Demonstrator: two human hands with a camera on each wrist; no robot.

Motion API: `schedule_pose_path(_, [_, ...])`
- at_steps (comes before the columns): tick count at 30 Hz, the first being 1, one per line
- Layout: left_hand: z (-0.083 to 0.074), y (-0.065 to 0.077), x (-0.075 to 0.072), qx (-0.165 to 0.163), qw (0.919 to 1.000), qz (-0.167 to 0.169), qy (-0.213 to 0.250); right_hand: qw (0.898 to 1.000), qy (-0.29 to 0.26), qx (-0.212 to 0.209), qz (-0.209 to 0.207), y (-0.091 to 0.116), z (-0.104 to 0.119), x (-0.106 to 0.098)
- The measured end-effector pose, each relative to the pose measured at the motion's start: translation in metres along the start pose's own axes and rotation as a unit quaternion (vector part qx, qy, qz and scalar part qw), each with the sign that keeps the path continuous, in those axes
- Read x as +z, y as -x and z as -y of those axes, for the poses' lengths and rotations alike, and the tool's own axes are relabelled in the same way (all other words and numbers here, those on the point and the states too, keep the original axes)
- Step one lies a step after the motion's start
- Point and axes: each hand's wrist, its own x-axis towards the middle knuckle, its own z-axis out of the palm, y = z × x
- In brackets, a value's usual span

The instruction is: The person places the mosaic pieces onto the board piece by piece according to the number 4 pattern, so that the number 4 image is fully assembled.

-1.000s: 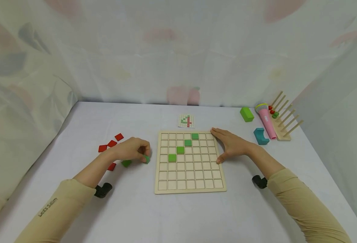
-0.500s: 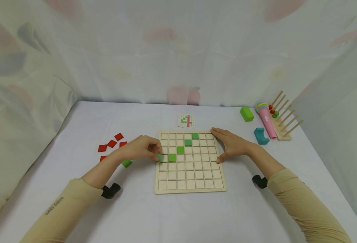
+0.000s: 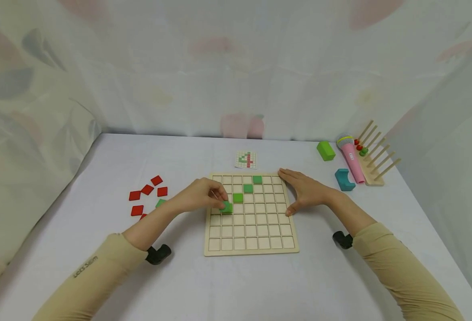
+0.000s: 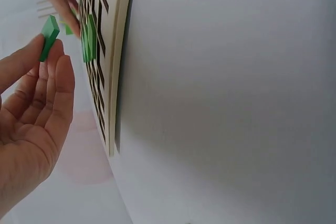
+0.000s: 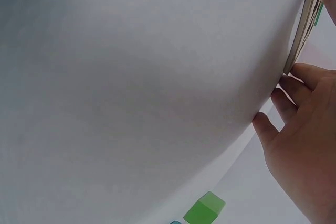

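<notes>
Green tile [image 4: 49,39] pinched in left hand [image 3: 203,195], seemingly above gridded board [image 3: 251,232], right hand [image 3: 306,191] spread at its edge

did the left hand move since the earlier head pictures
Yes, to the right: in the head view the left hand, first left of the grid board, now holds a green tile over the board's left part.

A white-covered table [image 3: 248,285] stands before a pale fabric backdrop [image 3: 159,67] printed with faded pink fruit [image 3: 256,128], perhaps strawberries; pale drapes [image 3: 457,133] flank both sides, the left one bearing grey leaves [image 3: 7,84], under soft light.
</notes>
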Motion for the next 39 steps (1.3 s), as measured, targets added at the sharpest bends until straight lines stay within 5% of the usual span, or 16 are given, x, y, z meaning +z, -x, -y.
schedule_pose_path(18, [-0.004, 0.0, 0.015, -0.014, 0.9989, 0.013, -0.043, 1.0, 0.005, -0.001, 0.0, -0.001, -0.001, 0.001])
schedule_pose_path(39, [-0.007, 0.001, 0.026, 0.007, 0.9963, 0.014, -0.084, 1.0, 0.0, -0.001, -0.004, 0.002, 0.001, -0.001])
